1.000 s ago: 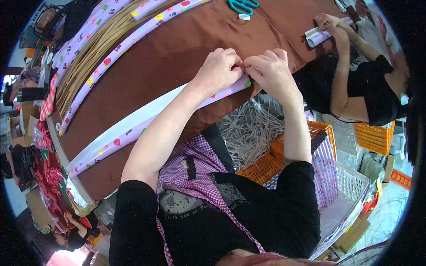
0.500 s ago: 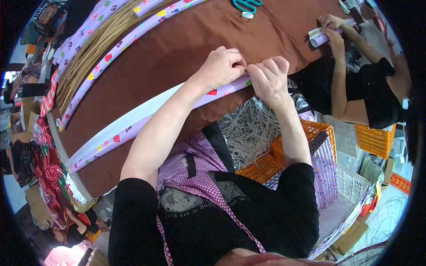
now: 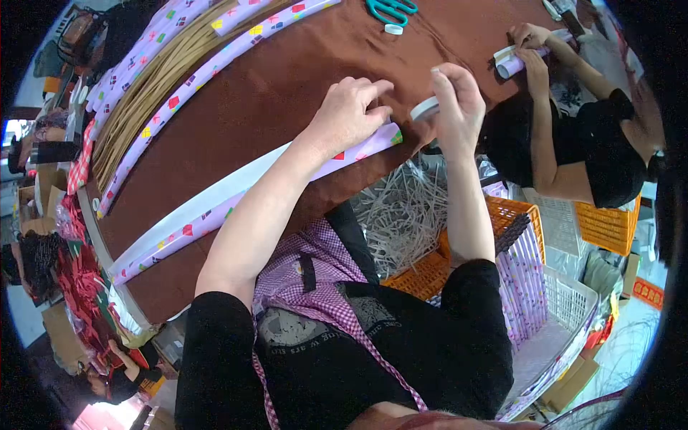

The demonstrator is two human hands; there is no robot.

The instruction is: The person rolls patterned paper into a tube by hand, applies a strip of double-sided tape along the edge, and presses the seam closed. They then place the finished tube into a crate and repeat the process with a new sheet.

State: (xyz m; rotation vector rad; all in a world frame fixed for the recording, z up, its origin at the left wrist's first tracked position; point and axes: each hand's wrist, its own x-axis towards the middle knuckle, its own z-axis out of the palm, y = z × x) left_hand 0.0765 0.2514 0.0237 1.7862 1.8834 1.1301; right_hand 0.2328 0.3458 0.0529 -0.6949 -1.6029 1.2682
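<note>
Patterned lilac wrapping paper point(image 3: 188, 228), white on its inner side, lies partly rolled lengthwise on the brown cloth. My left hand point(image 3: 351, 111) rests over the paper near its right end, index finger and thumb apart. Its other fingers are partly hidden. To the right, my right hand point(image 3: 460, 107) is raised off the paper and closed around a small roll of white tape point(image 3: 425, 109). Whether a strip of tape runs between the hands cannot be made out.
Patterned paper rolls point(image 3: 172, 100) flank brown strips point(image 3: 154, 75) at the upper left. Teal-handled scissors point(image 3: 391, 10) and a white ring point(image 3: 393, 29) lie at the back. A co-worker's hands point(image 3: 532, 50) hold another roll point(image 3: 510, 66). Orange basket point(image 3: 516, 208) and paper shreds point(image 3: 401, 208) are below.
My hands were together at the paper's right end. The right hand has moved up and right, showing the tape roll; the left hand's index finger and thumb have parted.
</note>
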